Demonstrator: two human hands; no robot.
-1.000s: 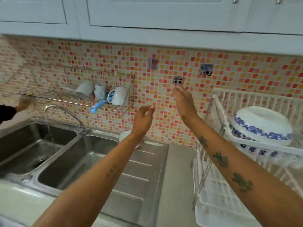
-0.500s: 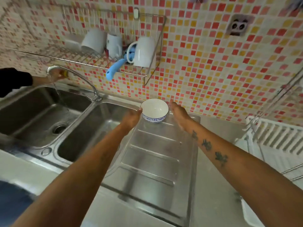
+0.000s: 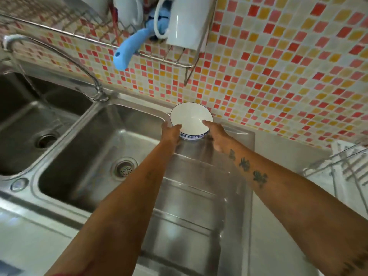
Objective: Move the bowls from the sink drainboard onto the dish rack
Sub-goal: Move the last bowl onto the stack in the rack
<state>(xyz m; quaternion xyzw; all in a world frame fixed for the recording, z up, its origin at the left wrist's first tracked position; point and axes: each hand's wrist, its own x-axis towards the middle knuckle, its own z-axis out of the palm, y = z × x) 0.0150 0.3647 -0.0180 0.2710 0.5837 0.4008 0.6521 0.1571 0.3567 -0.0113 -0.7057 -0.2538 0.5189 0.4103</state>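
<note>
A white bowl [image 3: 190,116] with a blue pattern on its outside stands upright at the far end of the steel drainboard [image 3: 191,196], close to the tiled wall. My left hand [image 3: 170,132] holds its left rim, thumb over the edge. My right hand [image 3: 216,134] grips the right side, with a finger on the rim. Only a corner of the white dish rack [image 3: 346,166] shows at the right edge.
Two steel sink basins [image 3: 83,156] lie to the left, with a curved faucet [image 3: 49,54] between them. A wire wall shelf [image 3: 139,50] above holds white mugs [image 3: 185,22] and a blue-handled brush [image 3: 129,48]. The counter [image 3: 278,156] runs right of the drainboard.
My view has dropped and come closer to the sink. Both hands came down from the wall and have closed onto the bowl's sides. Another person's hand at the faucet is gone from view.
</note>
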